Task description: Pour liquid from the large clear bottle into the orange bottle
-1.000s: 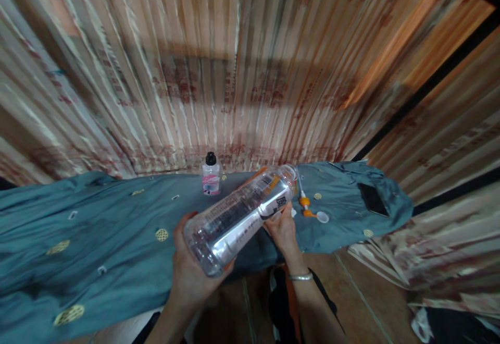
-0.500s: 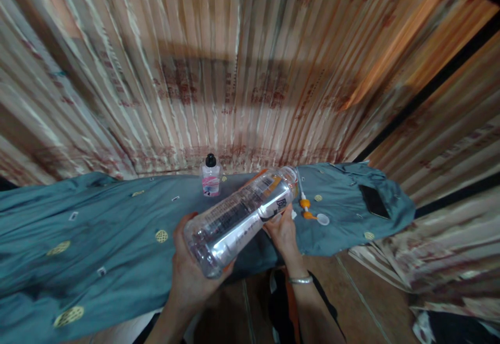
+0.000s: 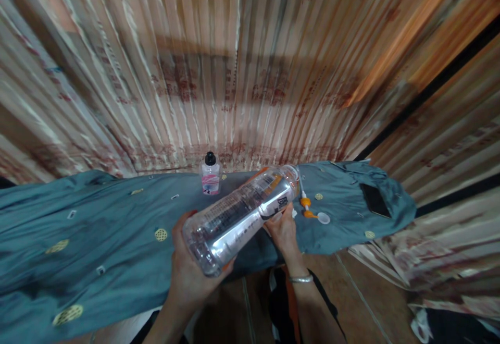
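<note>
A large clear plastic bottle (image 3: 242,219) with printed labels is held tilted in both hands, its uncapped mouth pointing up and right. My left hand (image 3: 193,266) wraps around the base end. Near the neck end, my right hand (image 3: 283,229) grips the bottle from below; its fingers are partly hidden behind it. Just right of the mouth, an orange and white pump dispenser (image 3: 305,203) lies on the cloth, beside a small white round cap (image 3: 323,218). Behind the big bottle stands a small clear bottle (image 3: 210,177) with a black cap and a pink label.
A teal patterned cloth (image 3: 117,219) covers the long narrow surface before me. Toward its right end lies a black phone (image 3: 375,200). Pleated curtains (image 3: 234,73) hang behind and on the right, with a dark pole (image 3: 429,88) crossing there. Tiled floor (image 3: 351,292) shows below.
Almost nothing differs. Both hands keep hold of the big bottle in nearly the same tilt, and the whole view has shifted very slightly.
</note>
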`<state>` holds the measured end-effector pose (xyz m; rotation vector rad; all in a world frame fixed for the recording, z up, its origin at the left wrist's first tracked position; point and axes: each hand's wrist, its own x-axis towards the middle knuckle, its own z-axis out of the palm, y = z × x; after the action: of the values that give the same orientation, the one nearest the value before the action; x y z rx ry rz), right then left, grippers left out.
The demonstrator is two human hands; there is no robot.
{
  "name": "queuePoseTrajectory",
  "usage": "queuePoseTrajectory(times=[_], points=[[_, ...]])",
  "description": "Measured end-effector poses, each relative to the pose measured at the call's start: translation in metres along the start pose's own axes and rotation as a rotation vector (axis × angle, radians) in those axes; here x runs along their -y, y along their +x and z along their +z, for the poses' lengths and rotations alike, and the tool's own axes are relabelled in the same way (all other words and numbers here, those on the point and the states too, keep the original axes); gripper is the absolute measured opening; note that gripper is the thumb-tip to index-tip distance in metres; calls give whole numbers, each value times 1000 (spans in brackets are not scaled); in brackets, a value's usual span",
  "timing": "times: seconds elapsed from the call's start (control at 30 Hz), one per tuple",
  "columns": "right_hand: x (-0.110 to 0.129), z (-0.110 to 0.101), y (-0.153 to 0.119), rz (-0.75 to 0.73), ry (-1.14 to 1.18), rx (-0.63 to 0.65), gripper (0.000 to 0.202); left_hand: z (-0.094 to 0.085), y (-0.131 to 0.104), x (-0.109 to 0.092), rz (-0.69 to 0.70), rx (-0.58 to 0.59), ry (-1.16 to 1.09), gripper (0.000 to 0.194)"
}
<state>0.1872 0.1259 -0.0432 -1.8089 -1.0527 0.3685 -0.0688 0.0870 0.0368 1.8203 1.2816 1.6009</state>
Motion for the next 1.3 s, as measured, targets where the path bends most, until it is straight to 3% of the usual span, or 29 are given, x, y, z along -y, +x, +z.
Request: queuePoseTrajectory(times=[0.2,0.37,0.73,0.97,1.3], points=[[2,-2,-1,3,12,6,91,-3,0,5,-14,21,52,104],[7,-4,-2,13,18,9,89,0,-1,4,-24,-37,36,103],[8,-5,-2,27,27,18,90,-5,3,2,30,40,26,100],[7,-6,-3,-2,29,19,90,0,-2,-11,-125,-7,-34,98],[8,-6,-3,11,2,17,93,0,-2,3,-58,-40,30,103]])
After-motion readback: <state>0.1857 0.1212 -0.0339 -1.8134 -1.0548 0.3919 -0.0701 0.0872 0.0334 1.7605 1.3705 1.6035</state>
